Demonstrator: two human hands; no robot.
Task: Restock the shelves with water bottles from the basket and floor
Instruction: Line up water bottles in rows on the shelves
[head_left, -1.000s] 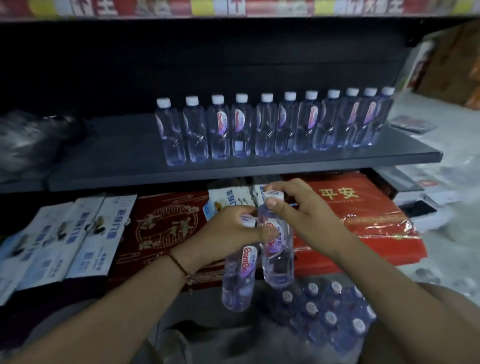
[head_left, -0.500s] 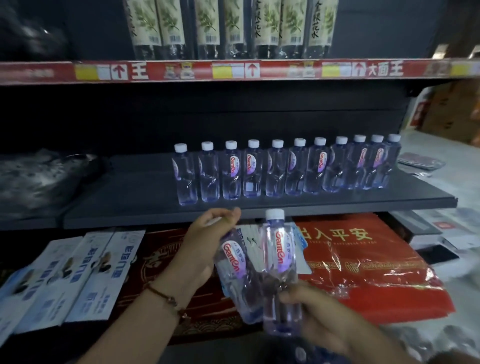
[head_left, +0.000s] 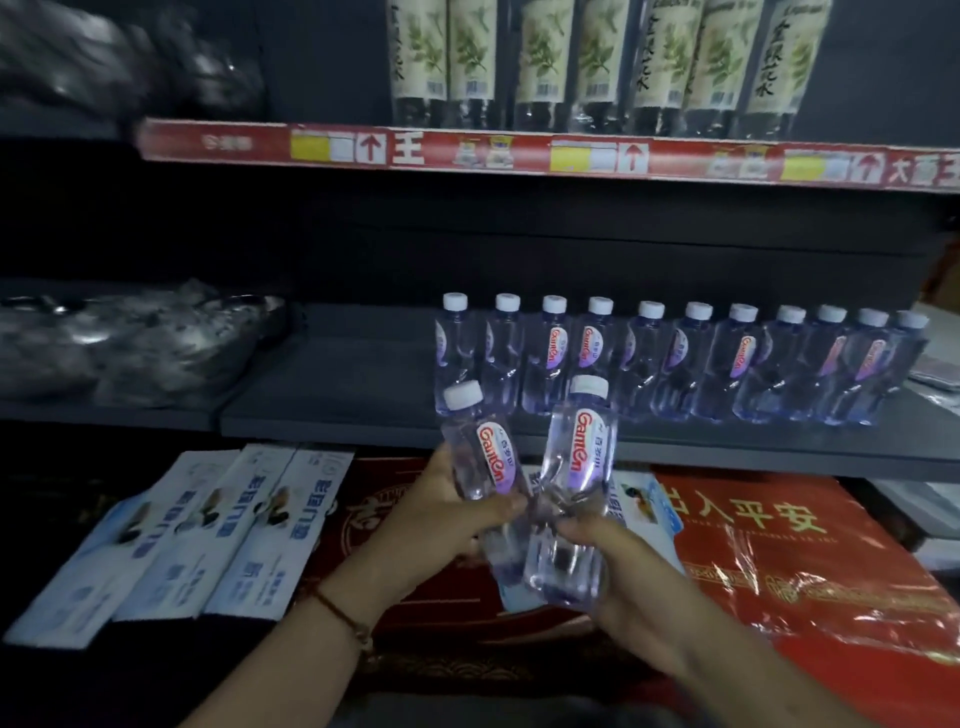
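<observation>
My left hand (head_left: 447, 512) grips a clear water bottle (head_left: 485, 452) with a white cap and red-purple label, tilted a little left. My right hand (head_left: 618, 566) grips a second, like bottle (head_left: 579, 457) by its lower part, nearly upright. The two bottles touch near their bases, just in front of the dark middle shelf (head_left: 363, 415). On that shelf stands a row of several matching bottles (head_left: 691, 364) running to the right end. The basket and floor are out of view.
The left part of the middle shelf holds crinkled plastic wrap (head_left: 130, 343). Tall bottles with leaf labels (head_left: 597, 57) line the upper shelf above a red price strip (head_left: 519, 153). Below lie white-blue boxes (head_left: 208, 530) and red wrapped mats (head_left: 789, 561).
Both hands have risen with their bottles toward the middle shelf. My left hand's bottle has turned from tilted to more upright. My view has tilted upward, and the bottles on the floor have left the view.
</observation>
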